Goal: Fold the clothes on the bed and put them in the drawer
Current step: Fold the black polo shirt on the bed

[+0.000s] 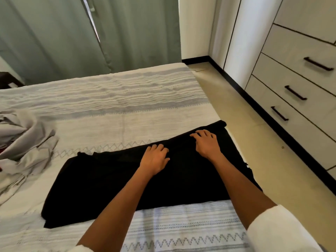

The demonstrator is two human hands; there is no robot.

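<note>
**A:** On the bed (112, 113), near the right edge, I've got the black garment (101, 180) spread flat, one end hanging a bit over the side toward the floor (254, 135). Where are my hands at?

**B:** Both are on the cloth, palms down. Left hand (154, 160) sits near the far edge around the middle, fingers loosely bent and pressing the fabric. Right hand (207, 142) is further right, close to the far corner, fingers spread and touching the cloth. They're apart, neither one's really grabbing anything.

**A:** And the rest of the laundry?

**B:** A crumpled grey pile (23, 142) lies at the left, well apart from the black one. The drawers (298, 88) stand across the floor on the right, all closed, with dark handles.
</note>
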